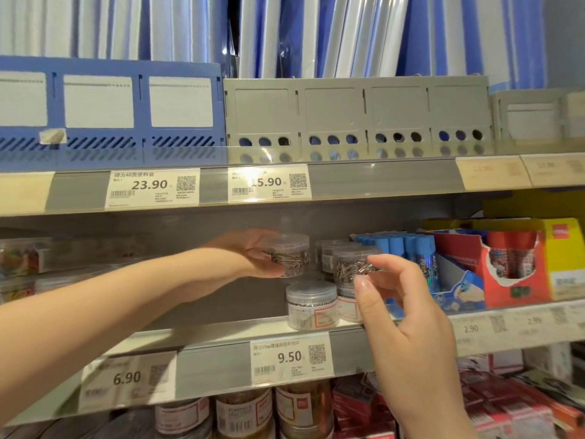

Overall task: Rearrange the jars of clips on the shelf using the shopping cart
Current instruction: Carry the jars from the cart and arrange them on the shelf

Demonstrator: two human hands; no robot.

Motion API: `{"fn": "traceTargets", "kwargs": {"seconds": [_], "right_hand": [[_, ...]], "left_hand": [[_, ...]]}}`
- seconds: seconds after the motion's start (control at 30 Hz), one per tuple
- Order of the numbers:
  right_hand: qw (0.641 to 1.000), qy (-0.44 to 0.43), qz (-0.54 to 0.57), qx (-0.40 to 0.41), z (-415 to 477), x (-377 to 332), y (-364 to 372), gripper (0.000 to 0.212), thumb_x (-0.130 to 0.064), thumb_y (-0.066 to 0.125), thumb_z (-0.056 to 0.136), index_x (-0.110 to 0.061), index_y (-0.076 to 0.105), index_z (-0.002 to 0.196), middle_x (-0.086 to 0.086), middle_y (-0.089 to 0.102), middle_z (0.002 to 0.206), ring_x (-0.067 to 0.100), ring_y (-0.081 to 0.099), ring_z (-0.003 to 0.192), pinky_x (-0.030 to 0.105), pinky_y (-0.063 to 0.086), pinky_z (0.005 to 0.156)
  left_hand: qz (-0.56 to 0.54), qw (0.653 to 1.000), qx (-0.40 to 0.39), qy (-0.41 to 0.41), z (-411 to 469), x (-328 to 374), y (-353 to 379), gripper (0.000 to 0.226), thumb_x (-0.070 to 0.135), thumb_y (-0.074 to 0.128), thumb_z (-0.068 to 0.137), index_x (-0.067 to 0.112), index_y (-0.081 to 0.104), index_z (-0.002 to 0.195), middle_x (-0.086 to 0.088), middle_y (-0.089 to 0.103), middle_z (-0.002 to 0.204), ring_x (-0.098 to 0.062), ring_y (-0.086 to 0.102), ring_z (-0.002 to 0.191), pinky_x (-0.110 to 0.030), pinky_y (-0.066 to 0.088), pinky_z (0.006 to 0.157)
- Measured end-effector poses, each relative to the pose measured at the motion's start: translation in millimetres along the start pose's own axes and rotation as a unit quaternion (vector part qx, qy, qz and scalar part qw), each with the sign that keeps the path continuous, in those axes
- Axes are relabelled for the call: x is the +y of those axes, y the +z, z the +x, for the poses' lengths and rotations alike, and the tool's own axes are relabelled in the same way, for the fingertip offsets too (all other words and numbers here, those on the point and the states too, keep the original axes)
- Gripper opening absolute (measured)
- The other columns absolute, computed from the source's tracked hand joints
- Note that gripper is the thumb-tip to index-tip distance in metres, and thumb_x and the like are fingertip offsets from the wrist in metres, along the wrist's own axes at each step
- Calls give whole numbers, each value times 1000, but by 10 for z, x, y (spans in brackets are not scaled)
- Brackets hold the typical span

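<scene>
1. Left hand reaching into the middle shelf, fingers curled round a clear jar of silver clips, thumb under, jar lifted clear of the shelf floor.
2. Right hand up beside it, thumb and forefinger pinched on the lower edge of a second jar, which sits stacked on another; other fingers loosely curled, nothing else held.
3. Just below the lifted jar, one lidded jar at the shelf front, directly above the 9.50 price tag. More jars packed behind, count hard to tell.
4. Progress, as a judgement: mid-way at best. Two jars in hand, several on the shelf, wide bare stretch of shelf to the left. Shopping cart not in view, so no telling how many jars sit in it.
5. Left to do, most likely: moving or lining up the remaining jars.
6. Surroundings: shop aisle, grey metal shelving. Blue file rack and grey file rack above, glue sticks in a box to the right, brown jars on the shelf below.
</scene>
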State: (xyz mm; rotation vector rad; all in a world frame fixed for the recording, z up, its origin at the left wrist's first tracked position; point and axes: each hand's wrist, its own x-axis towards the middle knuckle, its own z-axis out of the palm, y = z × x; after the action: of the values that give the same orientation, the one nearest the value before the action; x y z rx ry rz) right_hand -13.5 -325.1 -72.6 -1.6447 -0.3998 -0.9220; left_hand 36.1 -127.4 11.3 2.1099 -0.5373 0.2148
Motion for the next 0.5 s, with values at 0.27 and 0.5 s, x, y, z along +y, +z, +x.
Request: {"fn": "traceTargets", "kwargs": {"seconds": [0.27,0.5], "right_hand": [[996,-38,7,82,35,223,-48,22,-57,47,70,-46,56,87,-37,56,96,-13,52,94,11,40,67],[986,-85,7,140,61,323,-108,28,-51,44,71,-48,54,97,-29,62,90,-9,57,86,-1,38,74]], "left_hand": [[-4,999,15,-41,462,-168,160,33,-2,67,79,16,62,106,2,70,103,-12,63,101,-24,46,92],[5,999,12,-52,652,-296,152,32,-5,67,76,13,61,102,-2,69,96,-14,63,93,-23,46,88]]}}
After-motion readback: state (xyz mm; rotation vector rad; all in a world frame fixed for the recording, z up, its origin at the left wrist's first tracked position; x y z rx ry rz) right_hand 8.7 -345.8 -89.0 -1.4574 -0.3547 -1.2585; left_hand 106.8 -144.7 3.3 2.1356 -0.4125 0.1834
